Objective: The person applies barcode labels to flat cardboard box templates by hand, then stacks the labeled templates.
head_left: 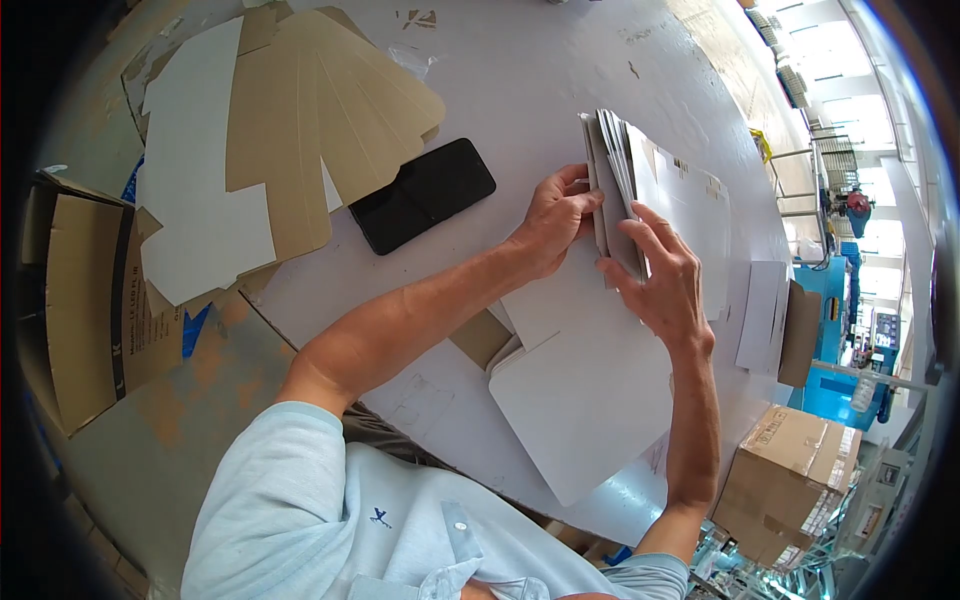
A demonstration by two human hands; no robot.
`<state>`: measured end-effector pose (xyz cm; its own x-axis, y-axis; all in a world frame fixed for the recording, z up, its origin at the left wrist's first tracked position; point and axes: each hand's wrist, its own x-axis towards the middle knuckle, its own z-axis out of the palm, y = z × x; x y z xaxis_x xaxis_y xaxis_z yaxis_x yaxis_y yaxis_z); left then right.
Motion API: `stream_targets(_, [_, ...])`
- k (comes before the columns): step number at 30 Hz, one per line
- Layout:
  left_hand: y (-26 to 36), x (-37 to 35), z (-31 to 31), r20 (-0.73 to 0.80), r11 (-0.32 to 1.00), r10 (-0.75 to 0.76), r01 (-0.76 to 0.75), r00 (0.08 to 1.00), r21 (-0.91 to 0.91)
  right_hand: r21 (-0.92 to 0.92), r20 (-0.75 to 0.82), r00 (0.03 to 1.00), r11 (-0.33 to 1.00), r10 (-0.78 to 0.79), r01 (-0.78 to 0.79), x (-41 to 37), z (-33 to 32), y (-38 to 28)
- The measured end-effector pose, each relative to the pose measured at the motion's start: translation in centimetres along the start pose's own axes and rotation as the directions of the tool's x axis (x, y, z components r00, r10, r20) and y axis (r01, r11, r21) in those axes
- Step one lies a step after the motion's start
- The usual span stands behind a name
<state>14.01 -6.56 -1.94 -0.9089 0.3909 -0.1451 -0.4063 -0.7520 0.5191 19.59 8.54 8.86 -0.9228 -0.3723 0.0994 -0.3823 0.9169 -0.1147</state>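
My left hand (556,218) is closed around the left side of a stack of flat cardboard sheets (620,160), white and grey, standing on edge with their tops slightly fanned. On the stack's near right side rests my right hand (664,268), its thumb low and its fingers bent against the sheets. More white cardboard sheets (590,400) lie flat on the table below my hands, and another white sheet (700,225) lies beyond my right hand. A black smartphone (424,195) is left of my left hand. Parts of the stack are hidden behind my fingers.
Grey-brown and white die-cut cardboard blanks (300,120) are spread at the table's left. A printed carton (100,300) stands beyond the left edge. Past the right edge are a taped cardboard box (785,480) and blue machinery (825,300).
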Motion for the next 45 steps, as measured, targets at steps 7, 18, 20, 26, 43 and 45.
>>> stream_targets(7, [0.2, -0.1, 0.2, 0.015, 1.000, 0.007, -0.007, 1.000, 0.010, 0.125, 0.055, 0.997, 0.991, -0.049, 0.041, 0.3, -0.8, 1.1])
stream_targets(18, [0.1, -0.1, 0.2, 0.010, 0.999, 0.011, -0.012, 1.000, 0.039, 0.051, -0.033, 0.999, 0.998, -0.024, 0.025, -0.2, 0.3, 1.7])
stream_targets(20, [0.3, -0.1, 0.3, 0.011, 0.999, 0.010, -0.010, 1.000, 0.044, 0.019, -0.064, 0.997, 0.999, -0.040, 0.041, -0.2, 0.5, 0.9])
stream_targets(26, [0.7, -0.3, 0.4, 0.041, 0.999, -0.005, 0.003, 0.999, 0.042, 0.032, -0.064, 0.997, 0.999, 0.034, -0.032, -0.1, 1.0, 0.3])
stream_targets(43, [0.4, -0.1, 0.5, 0.042, 0.998, 0.005, -0.007, 0.999, 0.061, 0.242, -0.029, 0.990, 0.962, 0.139, -0.128, 0.0, 0.1, 0.6])
stream_targets(45, [0.5, -0.1, 0.5, 0.048, 0.997, 0.001, -0.005, 0.999, 0.074, 0.245, -0.026, 0.991, 0.962, 0.135, -0.124, 0.1, 0.0, 0.6])
